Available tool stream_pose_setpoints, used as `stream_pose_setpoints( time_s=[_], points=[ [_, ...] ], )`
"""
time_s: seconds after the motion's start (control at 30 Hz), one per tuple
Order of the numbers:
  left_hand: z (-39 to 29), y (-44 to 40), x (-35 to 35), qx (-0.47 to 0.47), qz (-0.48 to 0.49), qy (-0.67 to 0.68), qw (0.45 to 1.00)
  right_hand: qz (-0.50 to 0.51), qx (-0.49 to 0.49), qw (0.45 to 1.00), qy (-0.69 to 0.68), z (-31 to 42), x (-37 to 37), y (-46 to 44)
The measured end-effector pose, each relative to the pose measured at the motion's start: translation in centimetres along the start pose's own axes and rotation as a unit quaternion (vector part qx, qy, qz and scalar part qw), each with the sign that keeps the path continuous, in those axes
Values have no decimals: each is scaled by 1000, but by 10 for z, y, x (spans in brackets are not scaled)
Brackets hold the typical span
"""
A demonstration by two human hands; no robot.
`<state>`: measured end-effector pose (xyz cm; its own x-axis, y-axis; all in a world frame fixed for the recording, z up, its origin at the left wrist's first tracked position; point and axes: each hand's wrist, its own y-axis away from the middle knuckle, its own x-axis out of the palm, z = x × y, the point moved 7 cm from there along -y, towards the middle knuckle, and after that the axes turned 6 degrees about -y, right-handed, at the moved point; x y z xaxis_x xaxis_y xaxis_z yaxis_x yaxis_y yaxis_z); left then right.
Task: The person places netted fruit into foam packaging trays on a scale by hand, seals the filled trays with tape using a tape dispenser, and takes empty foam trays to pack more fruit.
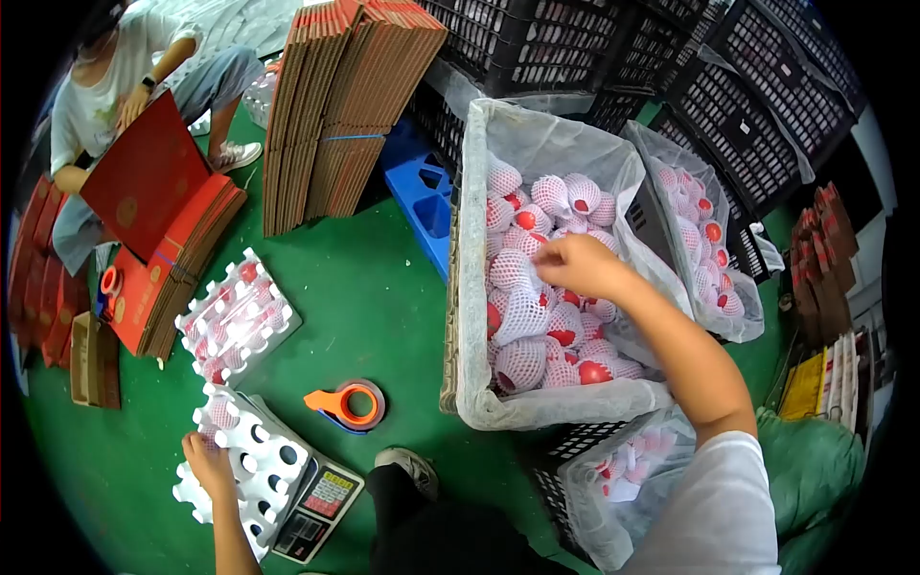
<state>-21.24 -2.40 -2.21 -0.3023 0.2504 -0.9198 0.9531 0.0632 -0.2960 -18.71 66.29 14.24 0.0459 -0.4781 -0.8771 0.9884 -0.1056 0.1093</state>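
This looks like a fruit-packing workshop: net-wrapped fruit (522,364) lies in a lined crate (473,287), black crates (733,110) tower far right, bundled cardboard (321,115) stands far left, and a scale (324,498) and tape dispenser (328,401) sit near left on the green floor (369,287).

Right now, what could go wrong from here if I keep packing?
The orange tape dispenser lies on the green floor near a shoe, so a step might kick it. The white tray rests on the scale with the left hand at one side; pressing there could tilt it. Netted fruit is heaped in the lined crate, so the right hand pulling one out may set others rolling.
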Motion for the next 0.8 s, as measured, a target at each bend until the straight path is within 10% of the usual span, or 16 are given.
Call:
stream_pose_setpoints(
  time_s=[0.07,0.23,0.4,0.63,0.8],
  points=[
    [-8,2,-4,18,-7,2,1000,-103,-19,986,-132,31,0,-5],
    [0,-9,7,68,108,-86,988,85,-113,990,-29,52,86,-4],
    [-4,-19,17,54,120,-180,975,46,-169,984,18,50,95,1],
    [-7,47,-5,12,84,-28,996,286,51,932,215,-18,24,29],
    [-94,63,-69,9,2,87,996,141,51,989,-10,19,-29,19]
  ],
)
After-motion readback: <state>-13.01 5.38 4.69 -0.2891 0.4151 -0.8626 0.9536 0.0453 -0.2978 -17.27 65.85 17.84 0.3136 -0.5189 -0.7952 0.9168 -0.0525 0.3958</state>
